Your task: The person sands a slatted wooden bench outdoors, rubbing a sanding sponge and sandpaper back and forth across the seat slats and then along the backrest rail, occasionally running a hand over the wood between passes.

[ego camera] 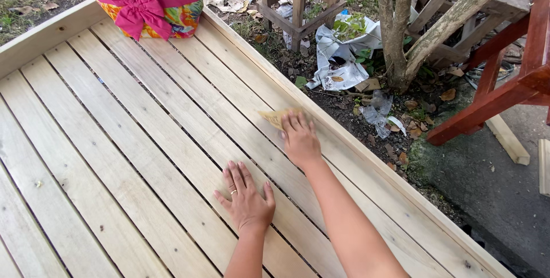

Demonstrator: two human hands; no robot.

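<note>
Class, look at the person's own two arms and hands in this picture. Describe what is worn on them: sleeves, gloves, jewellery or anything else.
Both forearms are bare as far as the picture shows: no sleeves, gloves, watch or bracelets in view. The left hand wears a thin, light-coloured ring on one finger. The right hand shows no rings or other jewellery. Nails on both hands look short and unpainted.

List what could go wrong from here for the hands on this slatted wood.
1. The right hand presses a small sheet of sandpaper with bare fingers; the fingertips overhang the sheet and might scrape on the raw wood or pick up a splinter.
2. The left hand lies flat on the wooden slats, across a gap; sliding it could catch a splinter at a slat edge.
3. The sandpaper sits close to the raised side rail; a long stroke may knock the knuckles against it.
</note>
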